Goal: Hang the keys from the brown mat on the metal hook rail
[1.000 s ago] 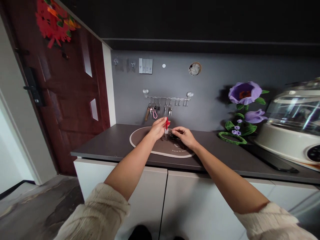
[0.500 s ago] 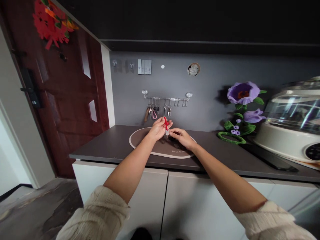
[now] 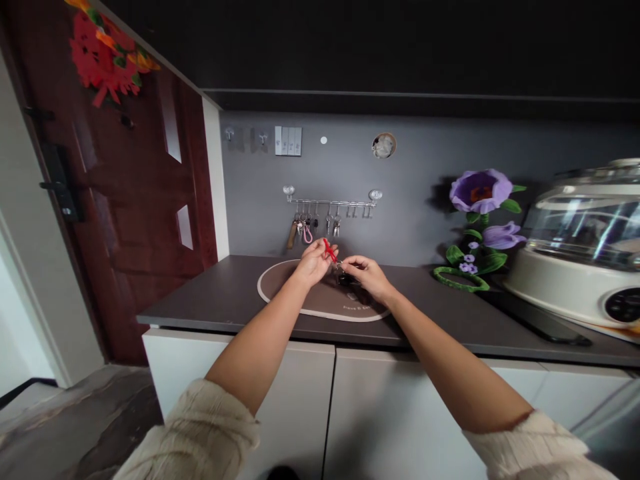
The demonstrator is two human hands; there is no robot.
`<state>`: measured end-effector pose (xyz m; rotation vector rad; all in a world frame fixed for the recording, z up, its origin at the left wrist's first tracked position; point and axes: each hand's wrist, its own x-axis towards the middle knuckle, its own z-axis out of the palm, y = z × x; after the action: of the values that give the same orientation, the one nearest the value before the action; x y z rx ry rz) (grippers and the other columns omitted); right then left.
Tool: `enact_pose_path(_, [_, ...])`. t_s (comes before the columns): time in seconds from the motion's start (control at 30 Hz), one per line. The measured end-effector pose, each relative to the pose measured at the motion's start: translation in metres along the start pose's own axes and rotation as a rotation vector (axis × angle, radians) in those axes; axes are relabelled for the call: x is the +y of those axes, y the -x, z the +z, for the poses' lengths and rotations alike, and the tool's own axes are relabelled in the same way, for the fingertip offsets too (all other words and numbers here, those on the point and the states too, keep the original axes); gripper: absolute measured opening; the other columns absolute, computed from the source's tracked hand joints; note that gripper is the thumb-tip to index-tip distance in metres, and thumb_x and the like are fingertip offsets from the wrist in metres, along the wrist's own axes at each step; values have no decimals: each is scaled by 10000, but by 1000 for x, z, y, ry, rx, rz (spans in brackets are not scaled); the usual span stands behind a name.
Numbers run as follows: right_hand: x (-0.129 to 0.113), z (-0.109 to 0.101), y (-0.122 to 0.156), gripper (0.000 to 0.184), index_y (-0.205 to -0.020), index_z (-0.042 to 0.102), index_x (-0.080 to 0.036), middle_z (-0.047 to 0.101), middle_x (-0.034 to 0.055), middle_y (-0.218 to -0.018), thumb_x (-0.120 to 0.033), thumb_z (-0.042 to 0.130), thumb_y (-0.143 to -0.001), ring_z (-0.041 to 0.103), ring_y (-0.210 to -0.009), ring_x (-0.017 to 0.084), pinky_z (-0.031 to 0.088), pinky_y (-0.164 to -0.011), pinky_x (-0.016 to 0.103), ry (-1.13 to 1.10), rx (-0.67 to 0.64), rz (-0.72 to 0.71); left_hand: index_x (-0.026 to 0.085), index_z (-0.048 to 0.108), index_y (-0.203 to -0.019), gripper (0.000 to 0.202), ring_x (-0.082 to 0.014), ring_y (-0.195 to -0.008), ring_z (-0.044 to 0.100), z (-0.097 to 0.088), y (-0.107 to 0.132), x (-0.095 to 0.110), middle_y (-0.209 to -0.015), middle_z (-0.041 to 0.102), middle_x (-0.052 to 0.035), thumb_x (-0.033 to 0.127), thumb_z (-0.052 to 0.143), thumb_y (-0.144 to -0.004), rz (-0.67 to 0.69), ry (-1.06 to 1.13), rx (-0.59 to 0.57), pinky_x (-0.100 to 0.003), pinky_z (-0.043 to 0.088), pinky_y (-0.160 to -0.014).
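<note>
Both my hands meet over a brown oval mat (image 3: pixel 285 290) on the dark countertop (image 3: pixel 220 297). My left hand (image 3: pixel 313 261) is closed in a pinch on a small red strap (image 3: pixel 329 251). My right hand (image 3: pixel 365 273) is closed on a small bunch of keys (image 3: pixel 344 272) that joins the strap between the two hands. On the grey wall behind them, a metal hook rail (image 3: pixel 330 200) carries several hanging keys and tags (image 3: pixel 306 230).
A dark red door (image 3: pixel 130 193) with a red ornament (image 3: pixel 103 50) stands at the left. Purple fabric flowers (image 3: pixel 480 213) and a white appliance with a clear lid (image 3: pixel 580 247) sit at the right of the counter. White cabinet doors (image 3: pixel 390 413) lie below.
The hands stay together over the mat. The red strap has tilted from upright to slanting in my left fingers, and my right hand has slid slightly toward it.
</note>
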<state>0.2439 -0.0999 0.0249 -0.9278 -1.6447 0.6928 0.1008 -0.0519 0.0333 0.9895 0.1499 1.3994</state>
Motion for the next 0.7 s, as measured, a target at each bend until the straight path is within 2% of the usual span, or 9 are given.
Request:
enact_pose_path(0.23, [3, -5, -3, 289, -760, 578, -152, 581, -2, -697, -422, 594, -659, 502, -637, 100, 397, -665, 250, -14, 63, -23, 166, 506, -734, 59, -80, -700, 566, -4, 2, -3, -669, 552, 27, 183, 562, -734, -84, 22, 97, -239, 415, -727])
enact_pose_path(0.4, [-4, -8, -9, 268, -738, 560, -151, 555, -9, -682, -414, 560, -686, 485, -638, 100, 383, -668, 252, 39, 91, -59, 155, 524, -703, 86, -64, -617, 537, -6, 2, -8, -631, 548, 32, 169, 608, -689, -116, 37, 139, -218, 398, -664])
enact_pose_path(0.53, [-12, -12, -23, 253, -718, 552, -150, 547, -2, -698, -401, 547, -687, 480, -668, 109, 371, -695, 261, 130, 120, -111, 156, 544, -706, 118, -71, -623, 534, -8, 2, -13, -647, 567, 19, 203, 640, -657, -144, -56, 176, -212, 379, -630])
enact_pose_path(0.7, [-17, -16, -47, 242, -711, 532, -151, 531, -5, -681, -390, 528, -680, 463, -647, 106, 368, -672, 258, 206, 112, -140, 164, 583, -768, 184, -80, -659, 540, -10, 2, -16, -745, 607, -11, 260, 658, -630, -159, -163, 152, -212, 370, -634])
